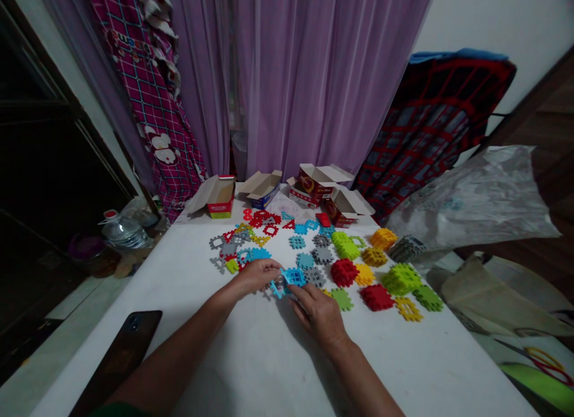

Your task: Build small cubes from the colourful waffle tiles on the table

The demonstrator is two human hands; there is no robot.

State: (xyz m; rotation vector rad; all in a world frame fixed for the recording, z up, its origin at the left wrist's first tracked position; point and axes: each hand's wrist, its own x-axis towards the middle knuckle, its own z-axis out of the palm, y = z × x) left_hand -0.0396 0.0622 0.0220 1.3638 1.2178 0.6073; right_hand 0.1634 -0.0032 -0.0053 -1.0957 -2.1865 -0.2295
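White surface point(188, 339): glossy black phone point(120, 354) at left, then an opened red-and-green cardboard box point(221, 209); left grip point(260, 275) pinches a light-blue openwork plastic piece point(295, 276), perhaps several joined, right grip point(319, 314) closed on its near side; stacked lime-green toothed plastic tiles point(400, 279) rightward.

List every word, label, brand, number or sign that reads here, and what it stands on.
No text reads with certainty.
Pink checked cloth: lettering near the top, too blurred.
Red-and-green box: pale print, too small.
Blue box: pale print, too small.
Dark red boxes: small print, unreadable.
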